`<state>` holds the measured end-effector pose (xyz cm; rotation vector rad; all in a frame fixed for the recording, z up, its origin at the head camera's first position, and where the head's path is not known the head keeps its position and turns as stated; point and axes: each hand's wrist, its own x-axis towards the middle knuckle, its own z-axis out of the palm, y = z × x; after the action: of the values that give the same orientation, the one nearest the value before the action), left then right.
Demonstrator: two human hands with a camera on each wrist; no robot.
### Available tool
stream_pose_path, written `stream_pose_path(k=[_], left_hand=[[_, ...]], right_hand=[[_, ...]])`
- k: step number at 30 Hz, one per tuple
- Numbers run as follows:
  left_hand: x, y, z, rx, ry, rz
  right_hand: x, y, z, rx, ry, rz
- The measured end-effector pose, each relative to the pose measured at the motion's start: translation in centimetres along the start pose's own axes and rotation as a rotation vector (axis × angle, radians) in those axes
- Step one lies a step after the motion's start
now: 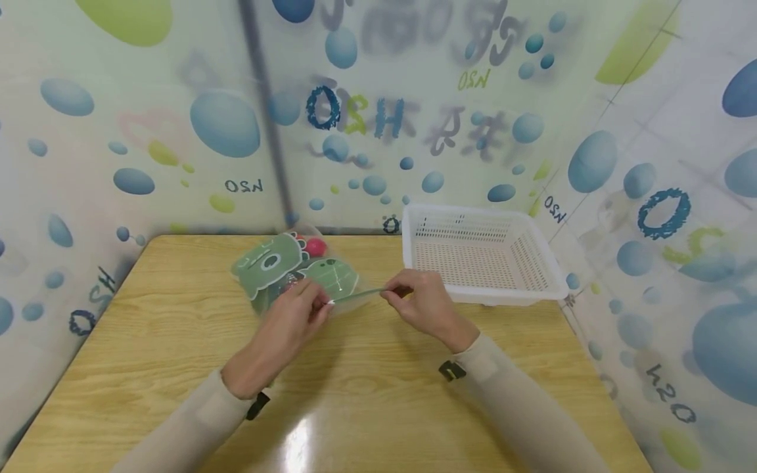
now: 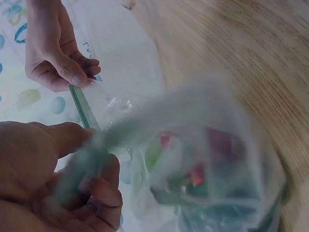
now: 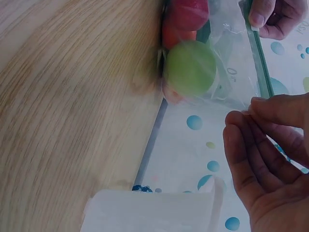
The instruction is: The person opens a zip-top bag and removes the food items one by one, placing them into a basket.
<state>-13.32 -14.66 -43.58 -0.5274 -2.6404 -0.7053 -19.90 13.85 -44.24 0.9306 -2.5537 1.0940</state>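
A clear zip bag (image 1: 334, 279) with green cartoon prints lies on the table, its green zip strip (image 3: 263, 67) stretched between both hands. My left hand (image 1: 296, 312) pinches the strip at a small white piece that looks like a slider. My right hand (image 1: 422, 302) pinches the strip's other end between thumb and forefinger. Inside the bag are round items, among them a green ball (image 3: 190, 67) and a red ball (image 1: 316, 247). Blur covers the near part of the bag in the left wrist view, so its contents there are unclear.
A white perforated plastic basket (image 1: 503, 292) stands at the back right of the wooden table (image 1: 367, 407), close beside my right hand. Behind and at the sides hang walls (image 1: 378, 184) printed with bubbles and letters.
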Motion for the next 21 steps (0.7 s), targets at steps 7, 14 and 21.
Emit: stream_pose_path(k=[7, 14, 21], left_hand=[[-0.7, -0.8, -0.7, -0.034, -0.029, -0.025], [-1.3, -1.4, -1.1, -0.018, -0.044, -0.036], [-1.9, -1.6, -1.6, 0.023, -0.053, -0.071]], right_hand=[[-0.4, 0.4, -0.6, 0.003, 0.017, 0.014], [-0.7, 0.6, -1.1, 0.006, 0.024, 0.025], [-0.9, 0.7, -1.4, 0.001, 0.048, 0.011]])
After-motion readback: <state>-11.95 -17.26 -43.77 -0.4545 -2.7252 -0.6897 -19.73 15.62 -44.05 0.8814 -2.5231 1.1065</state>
